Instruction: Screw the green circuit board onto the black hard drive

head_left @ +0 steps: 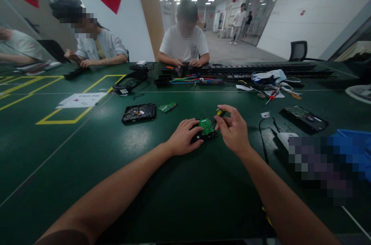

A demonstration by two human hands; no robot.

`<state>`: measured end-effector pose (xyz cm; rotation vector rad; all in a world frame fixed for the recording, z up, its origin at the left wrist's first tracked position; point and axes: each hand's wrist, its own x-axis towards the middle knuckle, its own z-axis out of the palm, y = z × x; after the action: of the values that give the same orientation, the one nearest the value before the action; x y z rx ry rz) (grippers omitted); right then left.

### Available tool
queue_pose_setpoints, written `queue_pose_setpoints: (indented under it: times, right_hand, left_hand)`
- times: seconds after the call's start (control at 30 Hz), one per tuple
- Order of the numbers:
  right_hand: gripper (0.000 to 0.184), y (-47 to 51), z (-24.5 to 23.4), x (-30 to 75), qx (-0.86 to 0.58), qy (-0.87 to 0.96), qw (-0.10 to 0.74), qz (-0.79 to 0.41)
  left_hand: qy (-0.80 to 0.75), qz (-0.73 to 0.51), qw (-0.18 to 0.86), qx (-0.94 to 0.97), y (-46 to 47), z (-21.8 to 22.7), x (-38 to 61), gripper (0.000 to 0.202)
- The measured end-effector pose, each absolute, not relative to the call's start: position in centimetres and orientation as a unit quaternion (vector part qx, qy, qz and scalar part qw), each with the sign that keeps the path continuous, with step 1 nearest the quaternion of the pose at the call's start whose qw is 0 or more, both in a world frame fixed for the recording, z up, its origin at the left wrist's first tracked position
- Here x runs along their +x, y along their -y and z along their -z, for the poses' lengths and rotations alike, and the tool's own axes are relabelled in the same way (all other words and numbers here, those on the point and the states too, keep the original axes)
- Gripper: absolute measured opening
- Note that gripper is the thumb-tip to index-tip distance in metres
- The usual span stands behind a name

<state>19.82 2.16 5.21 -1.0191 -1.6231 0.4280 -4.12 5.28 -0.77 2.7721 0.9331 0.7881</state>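
Note:
A hard drive point(207, 128) with a green circuit board facing up lies on the green table in front of me. My left hand point(185, 136) spans its left side, fingers over the board and thumb along the near edge, gripping it. Between the thumb and fingers of my right hand point(233, 127) is a small screwdriver point(221, 113) with a yellow and black handle. Its tip points down at the drive's right edge; whether it touches a screw is too small to tell. A loose green circuit board point(168, 107) and another hard drive point(139, 113) lie to the left.
A third hard drive point(304, 118) lies at the right, near a black strap point(262, 140). Farther back are a red-handled screwdriver point(271, 97), gloves point(269, 77), bundled cables point(191, 81) and a black headset point(130, 82). A paper sheet point(81, 100) lies left. Co-workers sit across the table.

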Motion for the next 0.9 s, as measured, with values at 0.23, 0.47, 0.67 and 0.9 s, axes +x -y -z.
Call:
queue_pose_setpoints:
  times: [0.23,0.47,0.67,0.9]
  right_hand:
    - [0.046,-2.09,-4.98,19.41,-0.422,0.686,0.556,-0.206]
    - [0.042,-2.37,-5.07,19.81,-0.459,0.695,0.540,-0.120]
    - [0.049,-2.25,-4.95,19.47,-0.434,0.709,0.537,-0.142]
    - [0.045,-2.42,-4.87,19.56,-0.435,0.703,0.541,-0.155]
  left_hand:
    - [-0.310,-0.263,0.059,0.912,-5.13,0.56,-4.09,0.050]
    - [-0.313,-0.257,0.056,0.913,-5.19,0.61,-4.13,0.050]
    - [-0.312,-0.264,0.065,0.910,-5.17,0.61,-4.06,0.051]
    - [-0.314,-0.261,0.059,0.911,-5.12,0.60,-4.05,0.050]
